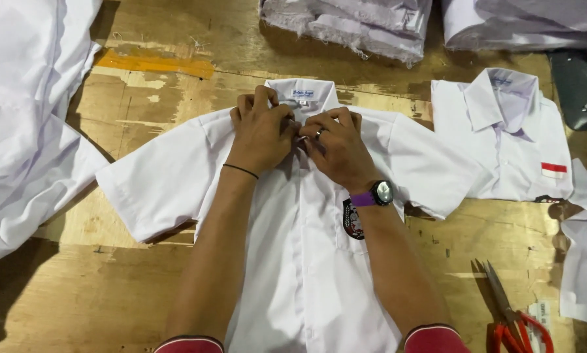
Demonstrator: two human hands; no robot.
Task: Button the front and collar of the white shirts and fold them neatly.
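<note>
Both hands are up at the neck of the white short-sleeved shirt (306, 261), which lies flat & face-up in the middle of the wooden desk (78, 294), sleeves spread out to either side. The left hand (262, 131) has its fingers (257, 101) curled over the collar just left of the placket, pinching the cloth; the right hand (336, 147), w/ a ring and a purple-strapped watch (378, 193) at the wrist, pinches the opposite edge, its fingers (336, 117) bent in tight. The two sets of fingertips meet right at the top button spot, though the button itself is hidden under them. Looks to me like the top-button stage, closing the collar; the placket lower down seems shut already, but can't be sure from here. Next move, I'd say, calls for small precise finger work: hold the hole edge steady, push the button thru, w/o rucking the collar. A second shirt (509, 144) w/ a red-and-white patch lies to the right, red-handled scissors (512, 320) near the front edge, heaps of white cloth (25, 117) on the left
</note>
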